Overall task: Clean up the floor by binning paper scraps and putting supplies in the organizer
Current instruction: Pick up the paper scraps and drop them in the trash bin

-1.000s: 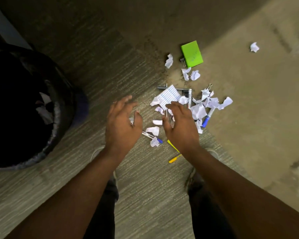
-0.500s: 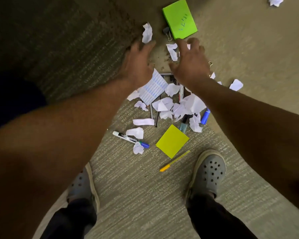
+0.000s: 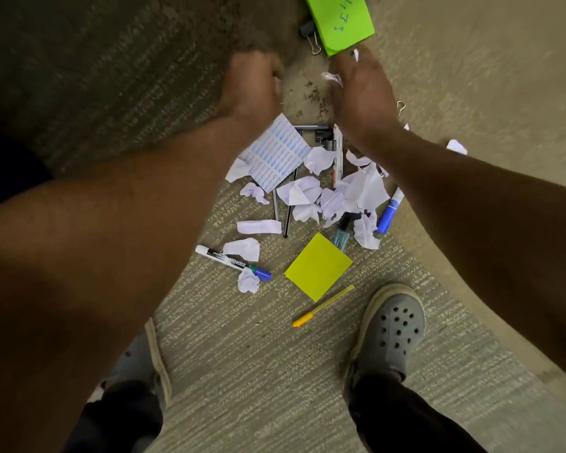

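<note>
Crumpled white paper scraps (image 3: 303, 191) lie in a heap on the carpet, mixed with pens and markers. My left hand (image 3: 250, 81) is curled into a fist on the floor above the heap, over a spot where a scrap lay; no paper shows in it. My right hand (image 3: 356, 89) is closed just below the green sticky pad (image 3: 340, 21), with white scrap ends (image 3: 332, 76) poking out of its fingers. A lined printed sheet (image 3: 276, 155) lies under my left wrist. The bin and the organizer are out of view.
A yellow sticky pad (image 3: 317, 266), a yellow pen (image 3: 322, 305), a white marker with a blue cap (image 3: 232, 261) and a blue marker (image 3: 389, 210) lie nearer my feet. A binder clip (image 3: 307, 29) sits beside the green pad. My grey clog (image 3: 392, 331) stands right of the pen.
The view swung away from the black bin toward the pile. Both hands reached forward past the heap and closed; the scraps near the green pad at their fingertips no longer lie loose.
</note>
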A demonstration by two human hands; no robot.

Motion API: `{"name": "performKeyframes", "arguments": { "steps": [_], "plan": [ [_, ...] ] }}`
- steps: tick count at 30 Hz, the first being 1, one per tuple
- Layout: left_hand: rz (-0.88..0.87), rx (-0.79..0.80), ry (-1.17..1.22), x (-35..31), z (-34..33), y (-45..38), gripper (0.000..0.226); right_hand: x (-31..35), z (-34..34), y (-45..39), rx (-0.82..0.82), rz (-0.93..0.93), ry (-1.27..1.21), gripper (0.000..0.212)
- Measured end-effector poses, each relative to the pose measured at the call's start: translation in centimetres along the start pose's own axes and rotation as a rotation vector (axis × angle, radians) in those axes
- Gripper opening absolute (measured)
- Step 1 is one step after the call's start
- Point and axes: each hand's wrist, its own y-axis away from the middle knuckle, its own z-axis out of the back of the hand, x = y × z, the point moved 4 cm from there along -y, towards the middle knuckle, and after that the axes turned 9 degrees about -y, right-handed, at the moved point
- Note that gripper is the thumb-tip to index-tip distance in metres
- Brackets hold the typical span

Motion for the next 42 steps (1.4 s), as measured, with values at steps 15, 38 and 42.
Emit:
{"name": "performKeyframes", "arguments": {
  "steps": [15,38,42],
  "plan": [
    [0.405,-0.251,0.54,4.8,18.8,25.8,0.013,19.2,6.7,19.2,0.111,-0.096,-0.538,0.035],
    [0.681,-0.416,0.173,30.3,34.4,32.7,0.034,54.4,-0.2,17.0,0.439,0.476,-0.081,0.063],
    [0.637,-0.344,0.164,30.3,34.0,32.7,0.035,53.3,0.2,17.0,0.341,0.461,-0.148,0.056]
  ]
}}
